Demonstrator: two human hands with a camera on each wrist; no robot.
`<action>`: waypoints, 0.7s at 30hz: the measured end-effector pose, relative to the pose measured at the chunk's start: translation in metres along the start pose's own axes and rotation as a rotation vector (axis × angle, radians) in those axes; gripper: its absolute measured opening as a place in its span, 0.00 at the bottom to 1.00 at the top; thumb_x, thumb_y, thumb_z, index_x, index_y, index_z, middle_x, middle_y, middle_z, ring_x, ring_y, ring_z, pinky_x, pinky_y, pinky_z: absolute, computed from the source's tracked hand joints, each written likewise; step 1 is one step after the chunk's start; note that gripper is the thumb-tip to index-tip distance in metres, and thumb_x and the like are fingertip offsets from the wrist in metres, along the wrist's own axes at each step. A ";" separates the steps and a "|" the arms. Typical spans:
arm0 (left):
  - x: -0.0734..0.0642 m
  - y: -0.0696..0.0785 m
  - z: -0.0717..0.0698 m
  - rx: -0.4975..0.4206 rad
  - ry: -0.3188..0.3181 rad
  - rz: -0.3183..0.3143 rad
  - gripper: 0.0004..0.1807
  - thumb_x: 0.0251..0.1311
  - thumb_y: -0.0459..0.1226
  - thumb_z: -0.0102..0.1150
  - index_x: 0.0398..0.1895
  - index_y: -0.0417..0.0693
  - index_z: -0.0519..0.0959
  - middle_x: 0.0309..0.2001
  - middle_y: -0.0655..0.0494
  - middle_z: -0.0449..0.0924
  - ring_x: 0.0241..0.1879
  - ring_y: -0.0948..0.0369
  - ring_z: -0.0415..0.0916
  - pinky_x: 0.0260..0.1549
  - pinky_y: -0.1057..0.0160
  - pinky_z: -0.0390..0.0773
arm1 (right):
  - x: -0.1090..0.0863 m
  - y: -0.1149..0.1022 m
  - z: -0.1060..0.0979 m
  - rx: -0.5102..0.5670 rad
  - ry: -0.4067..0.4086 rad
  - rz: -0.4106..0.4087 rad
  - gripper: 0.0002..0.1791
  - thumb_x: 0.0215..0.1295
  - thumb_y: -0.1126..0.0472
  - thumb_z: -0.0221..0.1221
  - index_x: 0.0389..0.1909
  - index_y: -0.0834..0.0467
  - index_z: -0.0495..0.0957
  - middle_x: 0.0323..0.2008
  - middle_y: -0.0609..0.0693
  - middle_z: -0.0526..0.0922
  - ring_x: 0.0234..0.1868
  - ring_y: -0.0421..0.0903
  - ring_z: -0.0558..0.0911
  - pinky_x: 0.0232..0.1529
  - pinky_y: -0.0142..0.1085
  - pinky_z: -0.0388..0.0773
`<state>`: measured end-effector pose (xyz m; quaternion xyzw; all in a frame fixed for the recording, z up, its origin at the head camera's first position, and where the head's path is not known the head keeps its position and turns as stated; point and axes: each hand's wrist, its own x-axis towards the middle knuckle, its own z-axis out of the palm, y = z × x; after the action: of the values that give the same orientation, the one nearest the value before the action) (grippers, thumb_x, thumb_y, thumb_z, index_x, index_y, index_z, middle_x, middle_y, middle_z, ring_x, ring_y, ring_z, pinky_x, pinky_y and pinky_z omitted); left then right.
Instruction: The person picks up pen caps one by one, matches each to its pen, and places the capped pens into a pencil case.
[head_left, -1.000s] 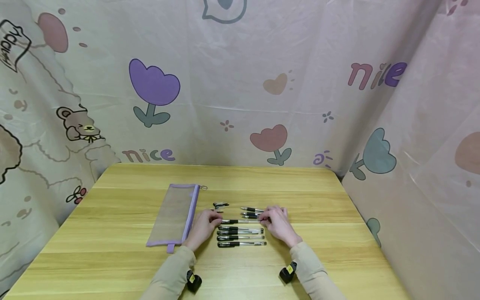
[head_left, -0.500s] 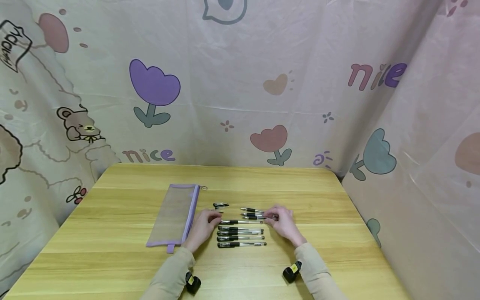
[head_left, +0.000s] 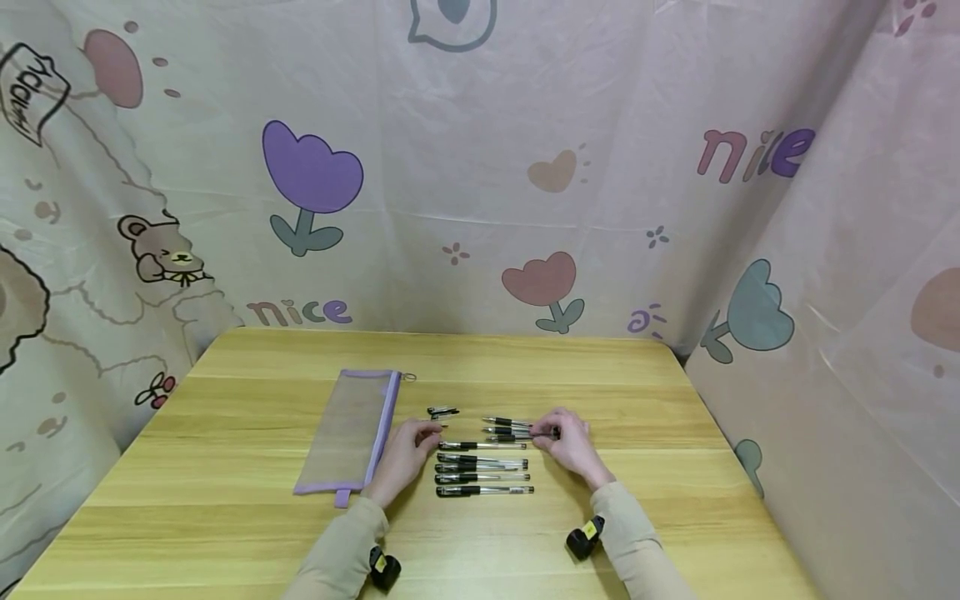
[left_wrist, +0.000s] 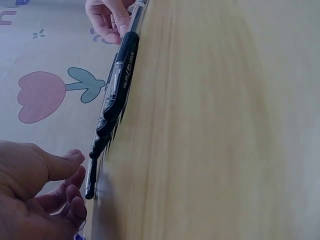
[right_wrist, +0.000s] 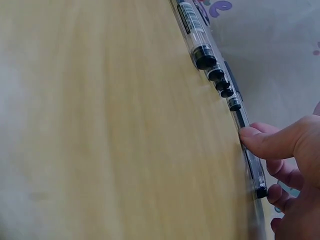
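Observation:
Several capped black gel pens (head_left: 483,491) lie in a row of stacked lines, black ends to the left. Beyond them uncapped pens (head_left: 504,422) lie with tips pointing left. My right hand (head_left: 566,442) pinches the nearest uncapped pen (right_wrist: 255,167) near its rear end, thumb on its side. My left hand (head_left: 405,454) rests by the black left end of the farthest capped pen (head_left: 487,446). In the left wrist view its fingers are loosely bent, thumb beside the pen ends, with nothing held. Loose pen caps (head_left: 442,411) lie just past the left hand.
A mesh zip pouch (head_left: 347,429) with purple edging lies flat left of the left hand, its zipper ring at the far right corner. The wooden table (head_left: 622,375) ends at a patterned curtain (head_left: 450,167). A small black camera sits at each wrist.
My right hand has left the right end of the farthest capped pen and moved right to the uncapped pens, shifting one slightly nearer me. The left hand has hardly moved.

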<state>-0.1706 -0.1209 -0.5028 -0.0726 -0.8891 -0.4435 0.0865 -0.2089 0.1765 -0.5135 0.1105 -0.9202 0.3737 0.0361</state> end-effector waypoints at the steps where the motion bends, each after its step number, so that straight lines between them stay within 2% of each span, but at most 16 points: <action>1: 0.000 0.000 0.000 0.000 0.004 0.002 0.09 0.61 0.28 0.64 0.43 0.39 0.86 0.34 0.51 0.85 0.33 0.62 0.77 0.34 0.67 0.77 | 0.000 0.000 0.000 0.000 -0.005 0.003 0.08 0.53 0.65 0.72 0.32 0.50 0.87 0.38 0.46 0.84 0.46 0.48 0.77 0.55 0.48 0.59; 21: 0.001 -0.005 0.002 -0.009 0.006 -0.004 0.09 0.60 0.26 0.64 0.43 0.39 0.86 0.33 0.51 0.84 0.34 0.62 0.77 0.34 0.68 0.76 | 0.004 0.001 0.004 0.000 0.024 0.004 0.04 0.56 0.64 0.70 0.31 0.51 0.87 0.40 0.49 0.83 0.51 0.53 0.74 0.53 0.49 0.57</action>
<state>-0.1723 -0.1223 -0.5076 -0.0698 -0.8870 -0.4478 0.0881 -0.2129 0.1735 -0.5163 0.1041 -0.9200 0.3749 0.0463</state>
